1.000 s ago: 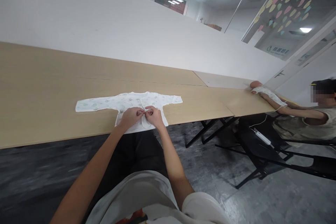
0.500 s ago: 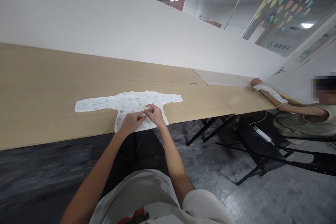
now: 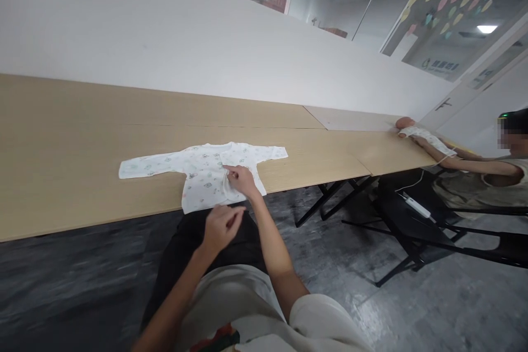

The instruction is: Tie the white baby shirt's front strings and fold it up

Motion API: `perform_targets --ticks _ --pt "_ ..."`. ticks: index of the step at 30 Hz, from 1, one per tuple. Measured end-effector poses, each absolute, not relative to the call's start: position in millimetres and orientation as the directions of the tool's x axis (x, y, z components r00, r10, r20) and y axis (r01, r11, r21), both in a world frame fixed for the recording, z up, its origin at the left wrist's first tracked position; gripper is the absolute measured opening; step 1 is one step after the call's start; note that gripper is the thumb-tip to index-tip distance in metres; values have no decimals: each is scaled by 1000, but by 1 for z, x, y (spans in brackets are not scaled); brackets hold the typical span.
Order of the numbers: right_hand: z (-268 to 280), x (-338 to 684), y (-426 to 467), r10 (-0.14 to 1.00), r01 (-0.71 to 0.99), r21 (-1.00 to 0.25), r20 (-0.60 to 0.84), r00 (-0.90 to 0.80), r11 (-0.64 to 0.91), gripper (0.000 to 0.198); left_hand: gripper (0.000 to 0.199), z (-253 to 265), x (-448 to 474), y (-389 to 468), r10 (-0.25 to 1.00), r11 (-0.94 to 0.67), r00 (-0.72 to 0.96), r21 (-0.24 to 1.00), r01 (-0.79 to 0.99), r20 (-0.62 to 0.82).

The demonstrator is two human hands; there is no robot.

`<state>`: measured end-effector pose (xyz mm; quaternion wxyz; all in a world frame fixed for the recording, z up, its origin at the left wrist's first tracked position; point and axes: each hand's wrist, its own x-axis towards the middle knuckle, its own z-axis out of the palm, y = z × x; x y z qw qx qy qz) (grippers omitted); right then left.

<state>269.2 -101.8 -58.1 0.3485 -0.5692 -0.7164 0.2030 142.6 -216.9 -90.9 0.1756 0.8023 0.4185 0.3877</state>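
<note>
A long pale wooden counter ran along a white partition wall, with grey floor tiles below and ceiling lights above. Coloured paper shapes were stuck on a glass wall at the far right, over a sign whose writing was too small to read.

A small white printed baby shirt lay flat near the counter's front edge, sleeves spread to both sides.

The right hand rested on the shirt's front, near the placket, fingers bent and the forefinger stretched out onto the cloth; whether it pinched any fabric could not be told. The left hand hung off the counter, just in front of its edge and apart from the shirt, loosely curled and holding nothing.

Farther right, another person's arms lay on the counter beside a doll in white clothes. A white power strip lay on a black chair below.
</note>
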Motion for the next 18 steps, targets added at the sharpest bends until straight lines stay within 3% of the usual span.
perform_targets --ticks 3,6,10,14,18 --pt "-56 270 -104 937 703 -626 293 -189 337 38 36 -132 163 -259 802 -579 427 718 387 416" --pt "-55 272 -106 943 688 -650 283 -175 323 33 41 -169 171 -274 864 -387 452 868 312 222" --pt "-55 274 -109 967 636 -735 245 -71 233 30 51 -204 157 -258 903 -112 429 961 255 -9" --pt "-56 273 -108 966 595 -775 260 -9 214 32 57 -233 131 -235 839 175 474 957 232 -268" --pt "-50 274 -114 908 613 -734 414 64 292 37 55 -255 114 -222 835 391 349 905 168 -426"
